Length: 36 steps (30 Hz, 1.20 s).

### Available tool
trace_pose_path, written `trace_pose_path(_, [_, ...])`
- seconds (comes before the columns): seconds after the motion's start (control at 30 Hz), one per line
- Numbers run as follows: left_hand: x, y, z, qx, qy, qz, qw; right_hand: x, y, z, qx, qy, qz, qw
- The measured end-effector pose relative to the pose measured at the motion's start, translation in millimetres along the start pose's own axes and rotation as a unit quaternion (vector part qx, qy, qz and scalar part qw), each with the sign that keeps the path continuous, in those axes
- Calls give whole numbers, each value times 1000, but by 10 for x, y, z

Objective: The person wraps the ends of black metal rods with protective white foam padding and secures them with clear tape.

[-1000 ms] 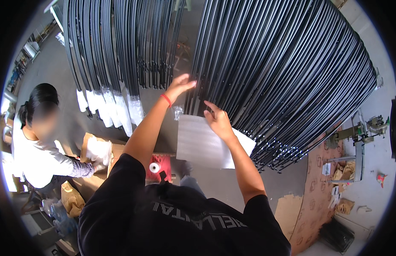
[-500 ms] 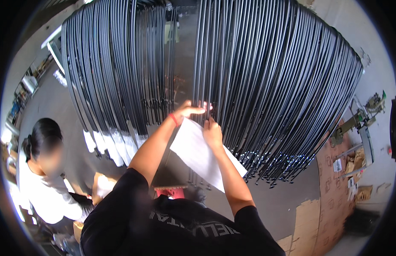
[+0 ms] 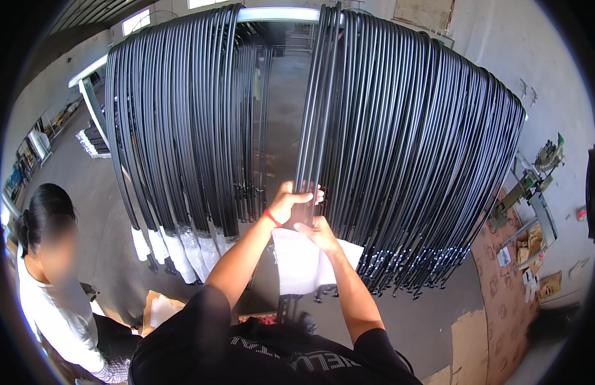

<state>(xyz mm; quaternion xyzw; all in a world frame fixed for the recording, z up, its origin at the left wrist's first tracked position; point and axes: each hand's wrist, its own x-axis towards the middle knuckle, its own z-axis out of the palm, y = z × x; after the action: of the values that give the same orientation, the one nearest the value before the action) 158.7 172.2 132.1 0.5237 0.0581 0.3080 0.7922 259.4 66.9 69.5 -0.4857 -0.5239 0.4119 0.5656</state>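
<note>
While left hand (image 3: 291,200) grips black rods (image 3: 310,154), white bag (image 3: 297,263) hides their ends.

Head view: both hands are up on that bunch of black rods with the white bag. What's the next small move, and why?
Probably draw the white bag further up the rod bunch. The left hand grips the rods while the right hand holds the bag's top edge, and rod ends seem to poke out below the bag.
</note>
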Motion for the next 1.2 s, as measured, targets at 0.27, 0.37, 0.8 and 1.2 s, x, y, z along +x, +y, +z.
trace_pose_path(0.27, [-305, 310, -237, 20, 85, 23, 996, 248, -242, 564, -62, -2, -4, 998])
trace_pose_path(0.37, [-425, 397, -339, 9, 98, 26, 995, 307, -322, 700, -72, -38, -2, 997])
trace_pose_path(0.8, [-471, 551, -676, 21, 41, -23, 999, 349, -369, 593, -263, 61, -9, 963])
trace_pose_path(1.2, [-579, 504, -540, 61, 23, -122, 990, 286, -231, -149, -570, 349, 50, 742])
